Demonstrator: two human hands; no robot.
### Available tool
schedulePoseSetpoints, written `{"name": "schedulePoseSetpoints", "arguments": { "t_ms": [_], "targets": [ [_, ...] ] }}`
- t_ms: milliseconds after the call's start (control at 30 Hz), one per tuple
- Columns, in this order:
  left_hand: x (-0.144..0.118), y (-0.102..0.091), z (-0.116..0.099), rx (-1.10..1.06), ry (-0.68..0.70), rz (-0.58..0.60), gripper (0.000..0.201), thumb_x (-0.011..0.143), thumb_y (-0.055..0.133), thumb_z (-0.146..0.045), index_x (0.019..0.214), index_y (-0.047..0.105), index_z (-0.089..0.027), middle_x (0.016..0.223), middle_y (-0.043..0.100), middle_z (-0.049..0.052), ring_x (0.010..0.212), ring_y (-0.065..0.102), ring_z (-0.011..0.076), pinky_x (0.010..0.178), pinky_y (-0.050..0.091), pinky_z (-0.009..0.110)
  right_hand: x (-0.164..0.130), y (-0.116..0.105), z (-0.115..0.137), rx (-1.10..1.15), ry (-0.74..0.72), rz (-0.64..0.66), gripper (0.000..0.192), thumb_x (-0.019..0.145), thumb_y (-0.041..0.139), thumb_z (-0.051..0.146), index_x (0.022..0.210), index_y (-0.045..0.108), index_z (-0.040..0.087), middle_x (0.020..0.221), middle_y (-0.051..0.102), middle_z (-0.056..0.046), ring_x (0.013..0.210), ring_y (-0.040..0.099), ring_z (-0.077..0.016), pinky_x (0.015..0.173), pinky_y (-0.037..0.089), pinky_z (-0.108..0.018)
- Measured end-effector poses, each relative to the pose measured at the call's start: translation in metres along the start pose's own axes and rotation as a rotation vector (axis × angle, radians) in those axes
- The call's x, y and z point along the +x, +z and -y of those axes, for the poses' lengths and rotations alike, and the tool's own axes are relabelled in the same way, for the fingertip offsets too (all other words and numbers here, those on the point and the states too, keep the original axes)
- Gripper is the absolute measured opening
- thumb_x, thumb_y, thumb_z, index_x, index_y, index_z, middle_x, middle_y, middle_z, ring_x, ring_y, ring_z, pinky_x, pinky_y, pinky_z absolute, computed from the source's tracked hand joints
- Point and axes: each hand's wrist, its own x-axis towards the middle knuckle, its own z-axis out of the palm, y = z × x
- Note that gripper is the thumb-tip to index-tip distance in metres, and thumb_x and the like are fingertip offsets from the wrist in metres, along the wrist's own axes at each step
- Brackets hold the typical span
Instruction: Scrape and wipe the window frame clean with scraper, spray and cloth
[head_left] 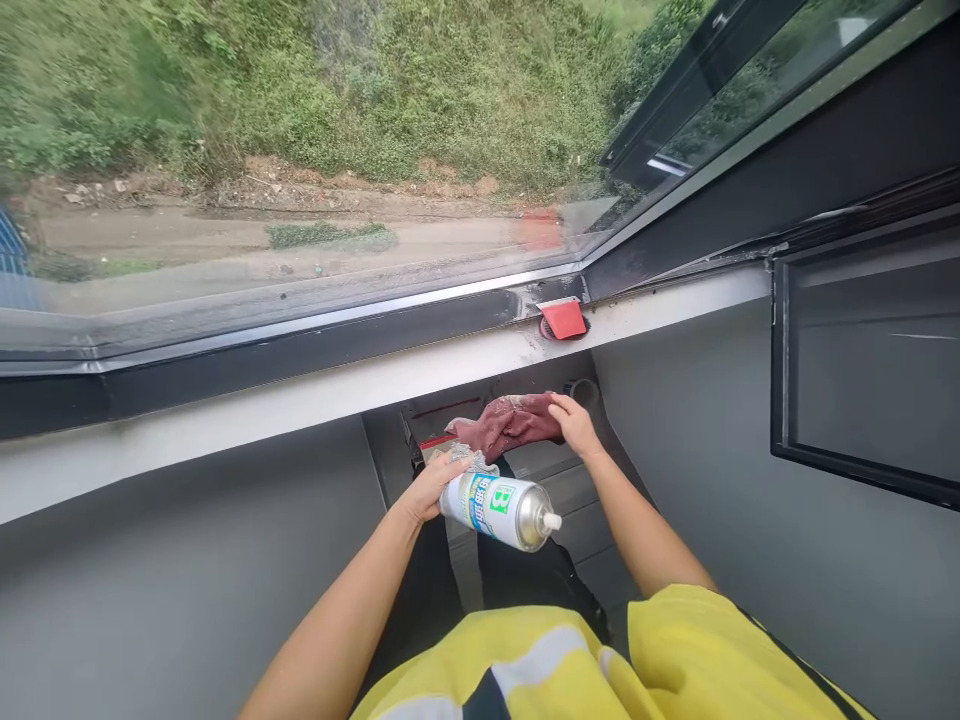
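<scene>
- Where the white sill (420, 372) runs below the window glass (300, 200), two bare hands reach down past it, one on each of two things.
- One spray can (499, 508) lies on its side below the sill, its white nozzle pointing toward the person and its base toward the sill; the label is white and blue with a green letter B.
- The left hand (435, 487) is clenched round the base end of that can, fingers wrapped over the top. A bit of pale crumpled cloth or paper shows at the grip, too small to tell which.
- One dark red rag (508, 422) lies bunched below the sill, just beyond the can and apart from it.
- The right hand (574, 422) rests on the right end of the rag, fingers curled into the fabric, grasping it.
- One red plastic piece (563, 318) sits on the sill at the corner where the two window frames meet, above the rag.
- One dark framed panel (862, 350) is set in the grey wall to the right of the sill.
- Two yellow sleeves with a pale band (540, 660) show at the bottom edge, nearest the viewer and well below the sill.
- Beyond the glass, above the sill, lie one dirt track and a grassy bank.
</scene>
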Motion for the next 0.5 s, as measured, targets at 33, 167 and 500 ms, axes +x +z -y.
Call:
{"name": "schedulePoseSetpoints", "arguments": {
  "t_ms": [33, 167, 500],
  "targets": [
    [0.000, 0.002, 0.001, 0.006, -0.020, 0.009, 0.042, 0.063, 0.082, -0.023, 0.096, 0.062, -0.007, 0.087, 0.068, 0.016, 0.074, 0.066, 0.0234, 0.067, 0.054, 0.031, -0.007, 0.012, 0.011, -0.061, -0.033, 0.106, 0.030, 0.072, 0.055, 0.029, 0.099, 0.066, 0.019, 0.105, 0.063, -0.006, 0.100, 0.054, -0.0201, 0.097, 0.038, -0.035],
    [0.004, 0.000, 0.006, -0.045, -0.033, 0.021, 0.041, 0.062, 0.082, -0.019, 0.095, 0.062, -0.008, 0.084, 0.068, 0.014, 0.069, 0.065, 0.0217, 0.064, 0.054, 0.030, -0.042, 0.059, 0.050, -0.228, -0.154, 0.588, 0.029, 0.072, 0.058, 0.021, 0.101, 0.064, 0.021, 0.096, 0.060, -0.003, 0.094, 0.053, -0.0175, 0.092, 0.041, -0.032],
    [-0.023, -0.042, 0.017, -0.213, 0.081, -0.088, 0.025, 0.068, 0.076, -0.025, 0.085, 0.061, -0.013, 0.082, 0.067, 0.008, 0.072, 0.065, 0.0201, 0.069, 0.054, 0.031, -0.064, 0.070, 0.049, 0.029, 0.219, 0.421, 0.021, 0.074, 0.048, 0.023, 0.080, 0.068, 0.020, 0.087, 0.068, -0.003, 0.087, 0.061, -0.0176, 0.086, 0.046, -0.032]
  ]
}}
